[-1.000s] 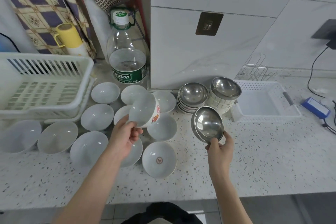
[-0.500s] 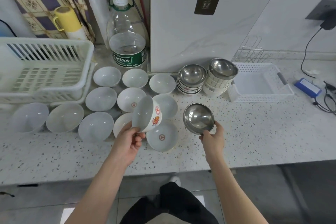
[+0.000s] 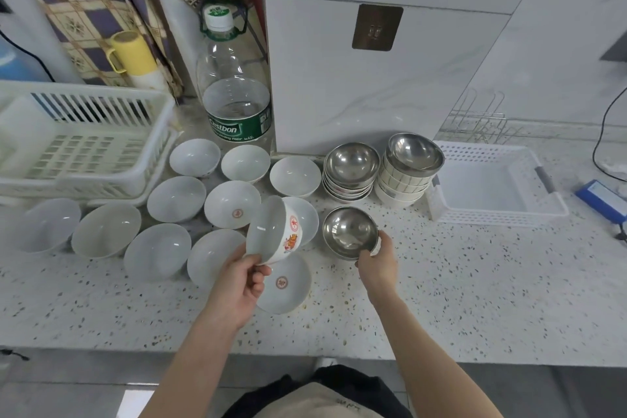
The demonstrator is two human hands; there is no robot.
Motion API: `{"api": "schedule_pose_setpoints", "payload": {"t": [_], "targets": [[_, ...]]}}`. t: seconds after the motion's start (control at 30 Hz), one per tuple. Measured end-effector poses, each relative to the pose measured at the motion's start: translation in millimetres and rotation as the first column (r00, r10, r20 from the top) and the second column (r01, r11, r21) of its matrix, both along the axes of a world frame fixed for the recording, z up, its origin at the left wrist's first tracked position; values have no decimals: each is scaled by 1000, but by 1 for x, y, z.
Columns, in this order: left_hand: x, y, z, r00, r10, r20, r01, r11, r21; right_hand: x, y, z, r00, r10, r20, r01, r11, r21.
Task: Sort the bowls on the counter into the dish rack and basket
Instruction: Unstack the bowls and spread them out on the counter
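A white bowl (image 3: pixel 274 233) is held tilted in the left grip (image 3: pixel 242 276), the dish rack (image 3: pixel 78 146) lying far to its left; a steel bowl (image 3: pixel 349 232) is pinched, apparently just above the surface, in the right grip (image 3: pixel 376 261), the basket (image 3: pixel 492 180) nearer to its right

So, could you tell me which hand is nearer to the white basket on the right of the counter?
Right. The right hand, holding a steel bowl, is left of and in front of the white basket; the left hand, holding a white bowl, is farther left.

Your left hand (image 3: pixel 241 278) hides part of the white bowl (image 3: pixel 286 285) beneath it. The dish rack (image 3: pixel 84 146) is cut off at the left edge
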State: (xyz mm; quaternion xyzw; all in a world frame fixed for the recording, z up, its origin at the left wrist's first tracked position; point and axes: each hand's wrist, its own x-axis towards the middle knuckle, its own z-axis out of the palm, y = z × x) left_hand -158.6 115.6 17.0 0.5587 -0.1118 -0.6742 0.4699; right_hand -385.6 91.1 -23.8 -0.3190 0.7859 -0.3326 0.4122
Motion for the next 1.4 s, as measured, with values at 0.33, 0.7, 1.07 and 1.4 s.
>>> {"api": "schedule_pose_setpoints", "payload": {"t": [0.33, 0.7, 1.07, 1.4], "targets": [[-11, 3, -3, 997, -26, 70, 26, 1000, -3, -5, -13, -6, 998, 57, -16, -57, 998, 9], [-19, 10, -1, 947, -167, 275, 191, 980, -62, -8, 1, -5, 999, -7, 42, 8, 1000, -22], [-64, 14, -4, 717, -442, 539, 560, 826, -67, -38, 55, 24, 932, 152, 330, -81, 972, -220], [-82, 24, -20, 459, -500, 734, 713, 701, 32, -45, 73, -1, 946, 323, 5, -321, 942, -96]]}}
